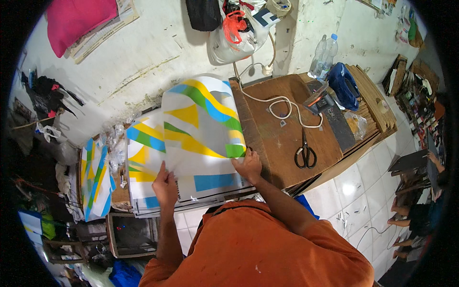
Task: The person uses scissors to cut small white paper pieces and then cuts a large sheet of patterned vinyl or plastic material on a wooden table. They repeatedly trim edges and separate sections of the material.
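A large glossy printed sheet [210,122], white and grey with yellow, green and blue shapes, curls upward at its far end. It lies over a stack of similar sheets [143,136] on the table. My right hand [248,166] has its fingers closed at the sheet's right edge; a small dark bit shows by the fingertips, too small to name. At the sheet's left side is my left hand [165,186], its index finger pointing away from me. Motion blurs that hand, and whether it grips anything cannot be made out.
Black-handled scissors [305,153] lie on the brown board [272,138] to the right, near a white cable [289,99]. Plastic bottles [325,56] and a blue cloth item [343,86] stand by the wall. A crate [114,234] sits lower left. Other people are at far right.
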Demonstrator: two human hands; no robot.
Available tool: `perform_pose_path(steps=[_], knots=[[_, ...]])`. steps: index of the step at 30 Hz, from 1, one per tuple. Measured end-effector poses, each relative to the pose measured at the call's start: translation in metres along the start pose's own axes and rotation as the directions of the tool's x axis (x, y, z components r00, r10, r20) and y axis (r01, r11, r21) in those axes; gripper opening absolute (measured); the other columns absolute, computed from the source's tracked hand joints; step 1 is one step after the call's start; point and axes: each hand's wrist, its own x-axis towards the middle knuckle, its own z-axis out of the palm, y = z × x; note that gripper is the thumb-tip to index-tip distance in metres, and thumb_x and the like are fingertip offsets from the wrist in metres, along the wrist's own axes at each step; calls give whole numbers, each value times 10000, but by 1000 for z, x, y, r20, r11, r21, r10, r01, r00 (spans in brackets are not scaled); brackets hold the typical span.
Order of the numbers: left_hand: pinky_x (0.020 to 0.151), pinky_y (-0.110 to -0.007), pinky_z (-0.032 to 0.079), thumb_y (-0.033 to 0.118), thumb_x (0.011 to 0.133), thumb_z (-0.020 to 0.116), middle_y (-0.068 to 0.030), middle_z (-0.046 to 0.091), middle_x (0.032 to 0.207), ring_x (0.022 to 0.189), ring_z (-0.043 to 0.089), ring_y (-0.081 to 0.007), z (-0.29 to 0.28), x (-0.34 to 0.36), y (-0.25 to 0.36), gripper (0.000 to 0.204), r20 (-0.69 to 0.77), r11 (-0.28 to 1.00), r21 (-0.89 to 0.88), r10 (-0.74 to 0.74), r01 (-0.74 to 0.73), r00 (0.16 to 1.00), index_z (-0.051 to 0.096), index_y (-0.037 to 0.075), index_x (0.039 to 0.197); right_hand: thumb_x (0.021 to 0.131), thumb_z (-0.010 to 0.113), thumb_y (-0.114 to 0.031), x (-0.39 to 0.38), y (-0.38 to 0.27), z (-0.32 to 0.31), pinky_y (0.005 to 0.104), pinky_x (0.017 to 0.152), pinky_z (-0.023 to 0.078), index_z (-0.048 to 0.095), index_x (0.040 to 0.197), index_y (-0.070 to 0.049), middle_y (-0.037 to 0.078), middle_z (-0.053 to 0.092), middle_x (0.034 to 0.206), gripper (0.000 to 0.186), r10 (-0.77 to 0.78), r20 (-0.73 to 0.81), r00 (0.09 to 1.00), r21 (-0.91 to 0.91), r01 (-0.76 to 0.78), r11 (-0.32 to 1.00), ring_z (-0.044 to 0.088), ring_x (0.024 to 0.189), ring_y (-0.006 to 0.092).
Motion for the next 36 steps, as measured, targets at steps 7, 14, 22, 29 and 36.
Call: perform_pose_path(steps=[7, 14, 22, 29, 36], knots=[[713, -261, 589, -91, 931, 551, -64, 637, 849, 739, 588, -85, -3, -8, -23, 507, 41, 940, -308, -139, 145, 989, 465, -76, 1430, 719, 782, -428, 17, -14, 18, 498, 901, 501, 481, 1212, -5, 239, 553, 1209, 716, 92, -5, 996, 148, -90, 985, 581, 1095, 405], [650, -266, 541, -26, 926, 598, -46, 614, 762, 699, 573, -87, 55, -23, 14, 470, 120, 987, -146, 82, -65, 989, 542, -30, 1393, 757, 740, -491, 24, 46, -52, 550, 997, 434, 463, 1273, -10, 268, 539, 1314, 757, 119, -18, 993, -53, -119, 991, 478, 1289, 407], [677, -274, 574, -49, 923, 585, -1, 568, 747, 633, 547, -72, 9, -10, -8, 466, 85, 834, -537, -98, 128, 992, 555, -20, 1387, 874, 635, -555, 19, 85, -63, 568, 1022, 410, 499, 1340, -46, 238, 554, 1296, 703, 179, -110, 978, 95, -168, 981, 488, 1276, 408], [738, -270, 589, -93, 939, 549, -31, 641, 936, 809, 618, -87, -124, 5, -35, 467, -78, 923, -385, -30, -2, 996, 535, -27, 1401, 662, 789, -685, 17, 24, -4, 522, 1019, 447, 474, 1347, 34, 225, 526, 1275, 1042, 111, -20, 994, -16, -112, 994, 511, 1205, 406], [707, -201, 482, -114, 899, 550, -30, 683, 1016, 812, 592, -60, -237, -1, -85, 497, -236, 990, -136, -75, 43, 969, 545, -44, 1391, 715, 767, -630, -4, -35, 35, 492, 1033, 447, 434, 1398, 15, 250, 491, 1329, 996, 54, 54, 997, 55, -57, 997, 480, 1270, 421]])
